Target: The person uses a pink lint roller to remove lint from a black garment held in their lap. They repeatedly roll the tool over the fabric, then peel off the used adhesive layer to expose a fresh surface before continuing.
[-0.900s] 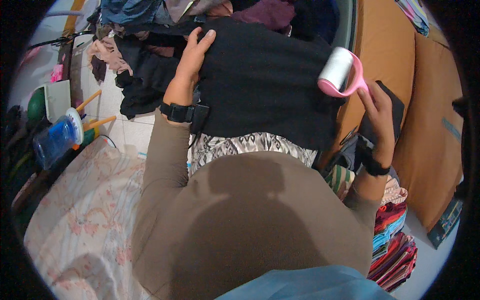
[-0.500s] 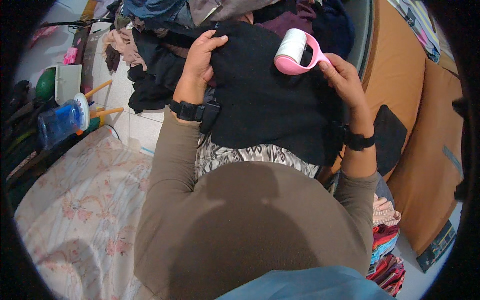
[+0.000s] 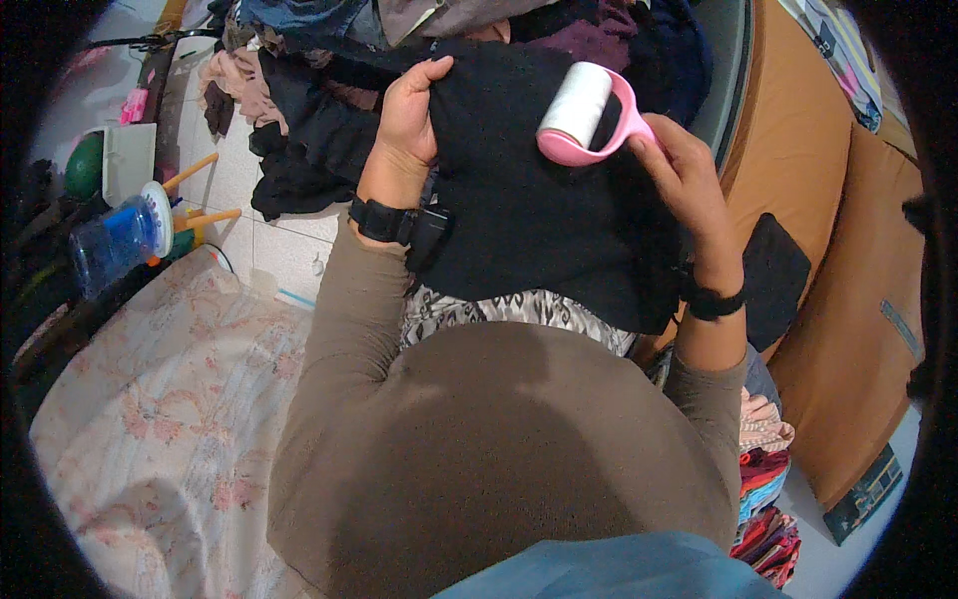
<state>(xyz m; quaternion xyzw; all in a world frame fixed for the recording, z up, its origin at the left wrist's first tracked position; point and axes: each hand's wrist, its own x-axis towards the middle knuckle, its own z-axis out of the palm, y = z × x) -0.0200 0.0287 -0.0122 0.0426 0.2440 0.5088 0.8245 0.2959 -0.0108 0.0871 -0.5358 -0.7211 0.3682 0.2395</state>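
Observation:
A black cloth garment [image 3: 539, 220] is spread over my lap, on top of patterned black-and-white fabric [image 3: 499, 311]. My left hand [image 3: 407, 115] grips its left edge, thumb on top and the other fingers mostly hidden. In my right hand [image 3: 684, 170] is the pink handle of a lint roller [image 3: 576, 107]. The roller's white cylinder lies tilted over the upper right part of the black cloth; whether it touches the cloth I cannot tell.
Beyond the garment lies a heap of clothes [image 3: 329, 25]. Brown cushioned panels [image 3: 788, 190] stand on the right, near a stack of folded clothes [image 3: 766, 499]. A floral sheet [image 3: 180, 399] spreads at the left, below a blue clear plastic container [image 3: 115, 240].
The lint roller has shifted slightly left and nearer to me with my right hand. My left hand still holds the cloth, with its thumb a little farther up.

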